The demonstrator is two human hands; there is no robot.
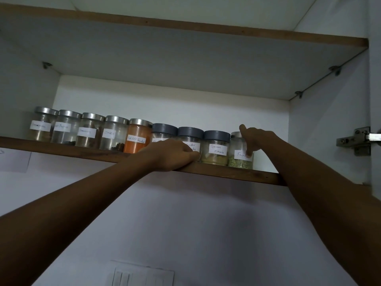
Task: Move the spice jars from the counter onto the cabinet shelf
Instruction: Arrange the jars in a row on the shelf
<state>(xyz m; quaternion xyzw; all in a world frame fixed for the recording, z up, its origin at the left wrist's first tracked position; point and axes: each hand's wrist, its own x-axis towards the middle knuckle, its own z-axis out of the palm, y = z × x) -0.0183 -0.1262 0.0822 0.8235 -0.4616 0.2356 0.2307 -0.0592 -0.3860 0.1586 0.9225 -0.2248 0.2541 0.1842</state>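
- Right hand [254,139] grips the fennel jar [240,156]; nudge it snug beside the Garam Masala jar [216,148]
- Left hand [173,154] rests loosely curled on the shelf [237,175] edge, holding nothing

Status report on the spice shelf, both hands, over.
Left hand resting on shelf edge, holding nothing. Right hand gripping end jar, green contents. Nine jars lined up on shelf. Nothing in the way.

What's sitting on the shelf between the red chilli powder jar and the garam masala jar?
In the head view, two grey-lidded jars stand between the red chilli powder jar and the garam masala jar, both partly hidden by the left hand.
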